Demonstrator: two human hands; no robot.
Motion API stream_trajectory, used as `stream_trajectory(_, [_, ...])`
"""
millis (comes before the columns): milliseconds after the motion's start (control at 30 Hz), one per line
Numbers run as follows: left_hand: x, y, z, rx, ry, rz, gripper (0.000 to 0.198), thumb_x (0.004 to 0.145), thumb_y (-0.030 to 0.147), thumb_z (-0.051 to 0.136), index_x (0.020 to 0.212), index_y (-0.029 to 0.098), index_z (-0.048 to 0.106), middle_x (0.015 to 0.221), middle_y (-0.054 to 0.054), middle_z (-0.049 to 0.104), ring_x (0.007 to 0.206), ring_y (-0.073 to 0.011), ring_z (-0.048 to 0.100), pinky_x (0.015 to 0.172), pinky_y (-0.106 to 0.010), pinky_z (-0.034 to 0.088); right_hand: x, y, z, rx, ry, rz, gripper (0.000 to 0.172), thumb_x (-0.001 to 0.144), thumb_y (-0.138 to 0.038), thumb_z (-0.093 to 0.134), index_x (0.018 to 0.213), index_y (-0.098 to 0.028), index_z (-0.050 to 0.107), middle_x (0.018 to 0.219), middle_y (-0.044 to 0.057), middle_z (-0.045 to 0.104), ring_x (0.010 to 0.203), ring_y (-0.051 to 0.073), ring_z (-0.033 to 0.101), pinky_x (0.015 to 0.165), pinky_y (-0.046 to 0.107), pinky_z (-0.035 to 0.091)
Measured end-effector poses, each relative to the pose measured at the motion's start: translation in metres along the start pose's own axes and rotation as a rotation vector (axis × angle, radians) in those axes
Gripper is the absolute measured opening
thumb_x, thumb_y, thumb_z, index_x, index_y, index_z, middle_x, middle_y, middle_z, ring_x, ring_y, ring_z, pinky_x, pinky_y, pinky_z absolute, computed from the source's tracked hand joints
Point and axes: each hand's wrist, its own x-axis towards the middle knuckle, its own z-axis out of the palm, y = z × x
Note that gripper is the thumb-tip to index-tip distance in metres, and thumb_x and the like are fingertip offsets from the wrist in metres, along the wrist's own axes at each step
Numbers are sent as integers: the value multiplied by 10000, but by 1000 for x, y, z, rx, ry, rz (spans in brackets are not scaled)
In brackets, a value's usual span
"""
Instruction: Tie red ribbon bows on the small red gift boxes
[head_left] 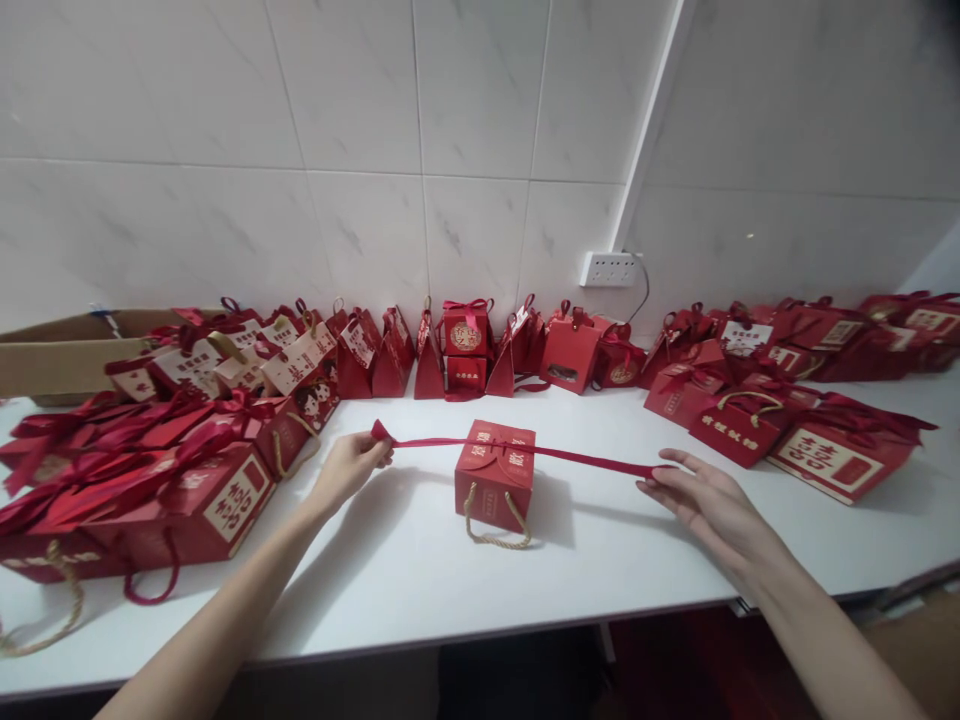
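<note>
A small red gift box with gold lettering stands in the middle of the white table, its gold rope handle hanging down the front. Across its top runs a dark red ribbon, pulled nearly straight to both sides. My left hand is closed on the ribbon's left end, and a short tail sticks out past the fingers. To the right, my right hand pinches the other end between thumb and fingers. Both hands are apart from the box itself.
Red gift boxes crowd the table's left side, and more boxes stand at the right. A row of bags and boxes lines the tiled wall. An open cardboard box is at the back left. A power strip hangs on the wall.
</note>
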Motion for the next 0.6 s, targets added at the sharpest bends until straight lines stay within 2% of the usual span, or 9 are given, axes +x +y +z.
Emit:
stream_trajectory(67, [-1, -1, 2, 83, -32, 29, 141, 593, 290, 602, 543, 158, 609, 538, -44, 615, 574, -214, 580, 626, -327, 442, 2, 5, -5, -180, -75, 33, 438, 527, -212, 801, 881, -194, 545, 610, -22, 625, 625, 153, 662, 705, 264, 576])
stream_trajectory(100, [-2, 0, 3, 112, -32, 53, 102, 573, 260, 607, 584, 160, 622, 604, -57, 639, 640, -235, 597, 678, -344, 449, 3, 6, -6, -302, -124, 34, 425, 550, -249, 797, 897, -186, 560, 624, -12, 629, 640, 163, 661, 696, 280, 567])
stream_trajectory(200, [-3, 14, 11, 145, -34, 158, 296, 557, 230, 622, 845, 169, 654, 998, -100, 656, 971, -278, 577, 863, -354, 429, 8, 5, 6, -619, -272, -70, 399, 605, -366, 771, 919, -165, 628, 841, 64, 674, 819, 203, 651, 743, 315, 531])
stream_trajectory(267, [-5, 29, 18, 123, -176, 213, 355, 640, 302, 608, 972, 181, 636, 1139, -99, 607, 1051, -260, 542, 877, -334, 432, 11, 3, 27, -667, -367, -152, 411, 648, -453, 728, 933, -168, 649, 989, 90, 659, 932, 214, 619, 801, 332, 504])
stream_trajectory(333, [-7, 44, 26, 79, -409, 209, 333, 743, 415, 544, 964, 181, 631, 1046, -86, 631, 935, -221, 572, 764, -302, 472, 14, 3, 52, -633, -478, -160, 450, 703, -536, 654, 956, -165, 639, 992, 85, 650, 916, 199, 611, 798, 343, 494])
stream_trajectory(400, [-6, 54, 34, 13, -597, 173, 344, 782, 489, 505, 832, 169, 622, 833, -47, 629, 754, -165, 562, 624, -246, 459, 18, 6, 76, -592, -560, -149, 484, 708, -595, 617, 888, -146, 622, 906, 68, 647, 840, 174, 614, 768, 333, 489])
stream_trajectory(500, [3, 59, 41, -88, -799, 135, 351, 736, 493, 587, 631, 159, 564, 606, 5, 539, 569, -107, 481, 524, -208, 386, 30, 8, 102, -553, -679, -59, 504, 644, -616, 657, 729, -128, 567, 699, 17, 613, 651, 125, 588, 682, 296, 475])
stream_trajectory(600, [16, 56, 44, -223, -986, 35, 375, 654, 477, 683, 523, 156, 541, 515, -2, 514, 523, -116, 482, 532, -239, 381, 50, 2, 113, -483, -836, 67, 467, 592, -528, 748, 699, -117, 555, 630, -18, 588, 581, 91, 556, 643, 260, 457])
